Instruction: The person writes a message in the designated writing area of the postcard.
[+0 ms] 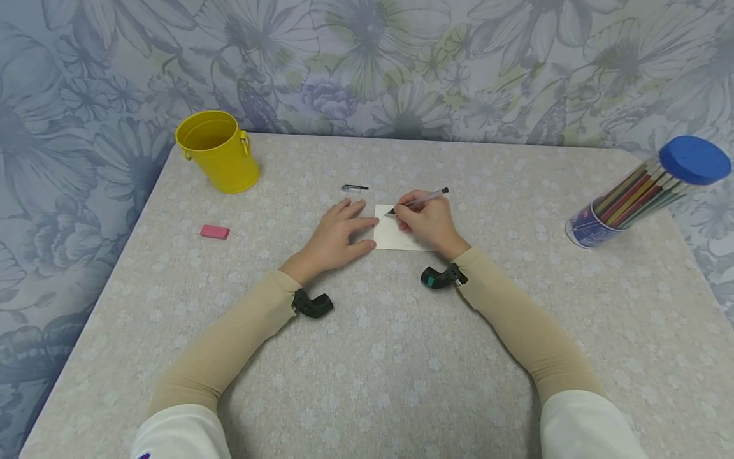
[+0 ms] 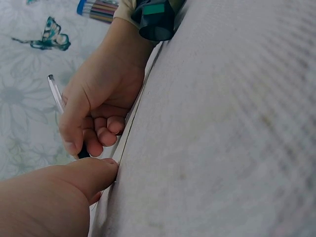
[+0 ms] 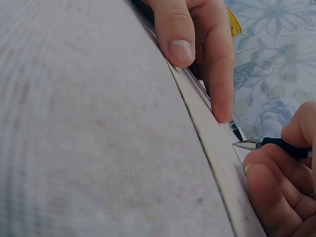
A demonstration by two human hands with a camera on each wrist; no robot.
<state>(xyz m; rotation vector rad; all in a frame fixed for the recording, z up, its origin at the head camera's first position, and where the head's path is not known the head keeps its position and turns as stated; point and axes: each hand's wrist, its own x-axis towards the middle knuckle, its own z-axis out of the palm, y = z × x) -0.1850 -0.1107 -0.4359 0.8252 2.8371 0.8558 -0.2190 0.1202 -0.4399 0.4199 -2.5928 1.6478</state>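
My right hand [image 1: 429,222] pinches a pen [image 1: 431,196] with a clear barrel and a dark grip. Its metal tip [image 3: 247,144] points down at a small piece of off-white paper [image 1: 395,237], right at the surface in the right wrist view. The right hand covers part of the paper's right side. My left hand [image 1: 335,237] lies flat with fingers spread, its thumb and index fingertips at the paper's left edge. Just beyond the left fingers lies a dark-and-clear pen cap [image 1: 355,188].
A pink eraser [image 1: 215,232] lies on the left of the table [image 1: 367,357]. Behind it stands a yellow bucket [image 1: 229,167]. On the right is a tub of colored pencils [image 1: 596,223] with a blue lid [image 1: 695,159]. A flowered wall [image 1: 367,70] borders the back edge.
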